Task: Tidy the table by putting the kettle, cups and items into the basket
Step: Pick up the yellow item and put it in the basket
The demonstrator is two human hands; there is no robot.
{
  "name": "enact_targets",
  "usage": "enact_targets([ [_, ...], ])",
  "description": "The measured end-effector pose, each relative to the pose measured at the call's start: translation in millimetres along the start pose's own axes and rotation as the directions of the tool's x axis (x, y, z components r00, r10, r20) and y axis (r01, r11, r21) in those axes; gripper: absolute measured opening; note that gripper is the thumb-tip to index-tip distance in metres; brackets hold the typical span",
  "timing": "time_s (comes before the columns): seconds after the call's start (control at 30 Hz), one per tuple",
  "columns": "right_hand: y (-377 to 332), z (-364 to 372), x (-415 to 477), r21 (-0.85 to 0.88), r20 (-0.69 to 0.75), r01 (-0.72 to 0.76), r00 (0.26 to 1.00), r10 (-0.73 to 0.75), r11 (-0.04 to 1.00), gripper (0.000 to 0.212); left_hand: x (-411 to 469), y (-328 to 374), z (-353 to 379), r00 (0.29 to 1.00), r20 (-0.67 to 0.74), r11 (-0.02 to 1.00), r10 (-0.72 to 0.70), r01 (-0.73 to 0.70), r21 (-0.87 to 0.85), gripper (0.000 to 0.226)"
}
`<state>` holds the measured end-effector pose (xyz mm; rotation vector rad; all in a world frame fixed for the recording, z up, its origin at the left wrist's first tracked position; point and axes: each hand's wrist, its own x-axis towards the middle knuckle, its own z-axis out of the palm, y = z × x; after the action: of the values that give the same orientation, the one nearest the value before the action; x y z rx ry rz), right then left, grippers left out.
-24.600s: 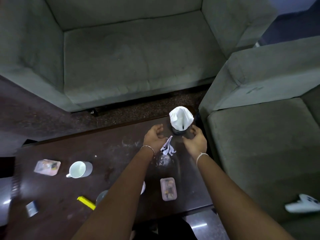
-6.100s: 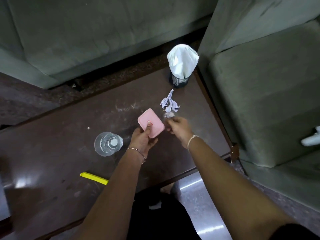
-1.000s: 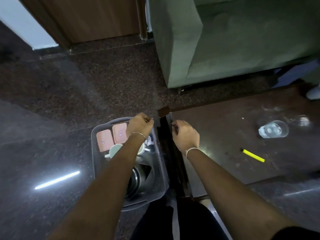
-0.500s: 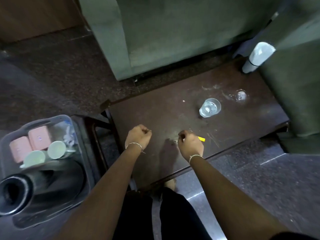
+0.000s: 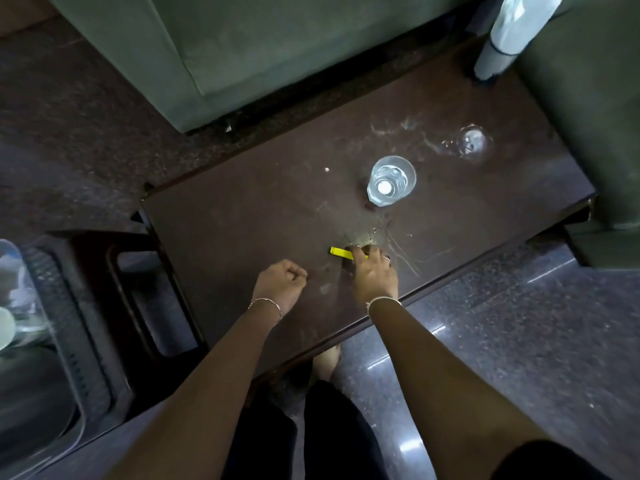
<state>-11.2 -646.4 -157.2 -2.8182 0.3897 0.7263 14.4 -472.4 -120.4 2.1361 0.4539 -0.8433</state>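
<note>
A thin yellow strip [image 5: 340,252] lies near the front edge of the dark wooden table [image 5: 242,216]. My right hand [image 5: 373,274] is down on its right end, fingers curled over it, hiding that end. My left hand [image 5: 278,284] hovers just left of it as a loose fist with nothing in it. A clear drinking glass [image 5: 391,181] stands upright behind the strip. A smaller clear glass piece [image 5: 472,143] sits further back right. The clear plastic basket [image 5: 38,403] shows only partly at the far left edge, with a pale cup [image 5: 5,329] inside.
A white napkin holder [image 5: 502,39] stands at the table's back right corner. Grey-green sofas close in behind [image 5: 277,46] and on the right [image 5: 595,133]. A dark low stand [image 5: 145,292] sits between table and basket. My legs are below the front edge.
The view swung from the basket back to the table. My right hand moved forward onto the yellow strip and now covers its end. The left hand stays fisted beside it.
</note>
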Motion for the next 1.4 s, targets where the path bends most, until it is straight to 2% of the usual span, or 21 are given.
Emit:
enact_targets([
  [0.17, -1.3, 10.4, 14.3, -0.093, -0.062, 0.070, 0.995, -0.076, 0.993, 0.029, 5.4, 0.4, 25.2, 1.000, 0.030, 0.999, 0.003, -0.001, -0.049, 0.014],
  [0.23, -0.9, 12.0, 16.7, -0.056, -0.051, 0.066, 0.996, -0.069, 0.996, 0.028, 3.0, -0.5, 27.8, 1.000, 0.028, 0.997, -0.005, 0.007, -0.077, 0.015],
  [0.27, -0.7, 12.3, 17.5, 0.025, -0.048, 0.041, 0.998, -0.040, 0.999, 0.027, 1.3, -0.7, 26.9, 1.000, 0.026, 0.996, -0.007, 0.009, -0.093, 0.015],
  [0.33, -3.0, 9.0, 17.9, 0.336, -0.017, -0.052, 0.998, 0.061, 0.941, 0.029, -3.4, -0.2, 20.6, 1.000, 0.019, 0.992, -0.012, 0.014, -0.123, 0.016],
  [0.4, -10.9, -0.1, 14.8, 0.656, 0.072, -0.170, 0.984, 0.163, 0.735, 0.029, -8.4, 1.5, 9.7, 1.000, 0.010, 0.989, -0.011, 0.012, -0.147, 0.017],
  [0.47, -25.0, -13.2, 5.7, 0.866, 0.192, -0.264, 0.960, 0.206, 0.424, 0.025, -13.6, 4.3, -4.3, 1.000, 0.008, 0.982, -0.018, 0.019, -0.189, 0.019],
  [0.5, -33.6, -19.5, 0.4, 0.912, 0.245, -0.292, 0.951, 0.189, 0.288, 0.023, -16.6, 6.1, -12.3, 1.000, 0.008, 0.976, -0.023, 0.024, -0.216, 0.019],
  [0.53, -42.3, -26.2, -5.2, 0.930, 0.284, -0.311, 0.946, 0.154, 0.197, 0.021, -19.1, 7.5, -20.2, 1.000, 0.008, 0.970, -0.023, 0.025, -0.240, 0.020],
  [0.57, -52.0, -33.6, -11.1, 0.934, 0.303, -0.319, 0.946, 0.114, 0.161, 0.019, -22.3, 9.0, -28.4, 1.000, 0.006, 0.965, -0.023, 0.024, -0.260, 0.020],
  [0.67, -85.4, -59.0, -28.0, 0.945, 0.304, -0.301, 0.953, -0.003, 0.130, 0.014, -33.6, 12.5, -56.1, 0.999, -0.039, 0.943, -0.006, -0.007, -0.333, 0.015],
  [0.73, -110.8, -76.7, -39.8, 0.948, 0.309, -0.302, 0.949, -0.062, 0.097, 0.015, -43.3, 14.0, -77.8, 0.997, -0.079, 0.906, -0.011, -0.024, -0.422, 0.002],
  [0.83, -149.8, -101.0, -59.9, 0.955, 0.296, -0.290, 0.942, -0.160, 0.061, 0.016, -59.0, 15.4, -117.6, 0.991, -0.128, 0.837, -0.026, -0.048, -0.545, 0.025],
  [0.93, -188.7, -120.9, -80.0, 0.963, 0.270, -0.263, 0.935, -0.228, 0.063, 0.014, -72.6, 11.6, -166.3, 0.978, -0.205, 0.822, -0.027, -0.095, -0.561, 0.041],
  [1.03, -230.8, -136.1, -96.8, 0.969, 0.245, -0.241, 0.934, -0.260, 0.047, 0.010, -83.0, 4.0, -219.5, 0.967, -0.253, 0.822, 0.007, -0.149, -0.549, 0.037],
  [1.23, -330.6, -148.7, -123.4, 0.979, 0.199, -0.168, 0.918, -0.344, 0.118, 0.003, -99.1, -27.1, -314.6, 0.962, -0.271, 0.779, -0.030, -0.148, -0.610, 0.006],
  [1.4, -417.4, -136.9, -136.5, 0.972, 0.156, -0.074, 0.910, -0.384, 0.221, 0.006, -107.9, -74.2, -385.4, 0.956, -0.281, 0.712, -0.083, -0.140, -0.688, 0.006],
])
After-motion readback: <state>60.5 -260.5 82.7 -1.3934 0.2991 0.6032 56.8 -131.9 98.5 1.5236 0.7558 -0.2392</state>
